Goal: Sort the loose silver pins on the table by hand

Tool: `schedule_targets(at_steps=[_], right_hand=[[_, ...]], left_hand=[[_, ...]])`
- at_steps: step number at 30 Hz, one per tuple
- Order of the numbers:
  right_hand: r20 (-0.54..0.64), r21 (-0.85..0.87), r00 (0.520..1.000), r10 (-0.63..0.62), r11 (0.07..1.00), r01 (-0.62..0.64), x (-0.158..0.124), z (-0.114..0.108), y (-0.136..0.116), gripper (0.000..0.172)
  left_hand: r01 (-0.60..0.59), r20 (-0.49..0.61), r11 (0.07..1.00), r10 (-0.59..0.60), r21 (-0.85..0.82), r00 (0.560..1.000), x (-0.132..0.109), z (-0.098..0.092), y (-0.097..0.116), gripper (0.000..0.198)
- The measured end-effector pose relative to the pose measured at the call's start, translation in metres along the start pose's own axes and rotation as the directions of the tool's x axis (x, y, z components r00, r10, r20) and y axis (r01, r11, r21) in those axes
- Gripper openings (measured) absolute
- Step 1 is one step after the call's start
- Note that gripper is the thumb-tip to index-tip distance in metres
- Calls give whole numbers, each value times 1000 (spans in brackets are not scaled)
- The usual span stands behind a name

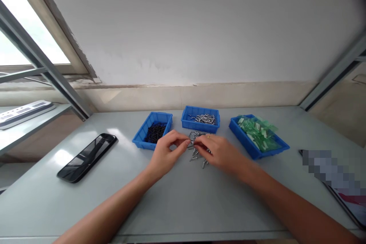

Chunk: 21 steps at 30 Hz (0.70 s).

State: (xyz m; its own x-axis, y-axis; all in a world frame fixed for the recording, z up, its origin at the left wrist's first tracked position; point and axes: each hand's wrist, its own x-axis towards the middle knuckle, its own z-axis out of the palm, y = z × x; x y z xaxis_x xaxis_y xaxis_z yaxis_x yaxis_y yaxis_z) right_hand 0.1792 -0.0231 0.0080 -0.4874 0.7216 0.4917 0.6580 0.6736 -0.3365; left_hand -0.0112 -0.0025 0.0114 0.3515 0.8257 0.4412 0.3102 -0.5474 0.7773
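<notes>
All three bins (197, 125) are rocking the same bright blue. Bits (156, 132) in the left one are looking nearly black, loose metal pile (196, 134) is shining silver, packets (259, 133) are going see-through green, tabletop (171, 206) is reading pale grey, phone (88, 157) is gleaming black.

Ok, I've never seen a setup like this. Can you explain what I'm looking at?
There is no robot here, just one person's bare hands. The single view comes from a camera worn on the head, looking forward and down, so the left hand and right hand reach in from below.

On the grey table stand three blue bins: the left bin holds dark, thin pieces, the middle bin silver ones, the right bin green packets. More silver pieces lie loose around the fingertips. A black phone lies at the left.

The fingertips meet over the loose pieces; what they pinch, if anything, is too small to tell.
</notes>
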Motion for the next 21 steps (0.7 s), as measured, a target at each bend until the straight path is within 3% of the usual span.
schedule_targets(at_steps=[7, 21], right_hand=[[67, -28, 998, 7, 1000, -5, -1, 4, 0, 8], [-140, 41, 987, 73, 997, -68, 1, -10, 0, 5]], left_hand=[[-27, 43, 999, 25, 32, 999, 0, 1, 2, 11], [23, -12, 998, -22, 51, 1000, 0, 0, 2, 12]])
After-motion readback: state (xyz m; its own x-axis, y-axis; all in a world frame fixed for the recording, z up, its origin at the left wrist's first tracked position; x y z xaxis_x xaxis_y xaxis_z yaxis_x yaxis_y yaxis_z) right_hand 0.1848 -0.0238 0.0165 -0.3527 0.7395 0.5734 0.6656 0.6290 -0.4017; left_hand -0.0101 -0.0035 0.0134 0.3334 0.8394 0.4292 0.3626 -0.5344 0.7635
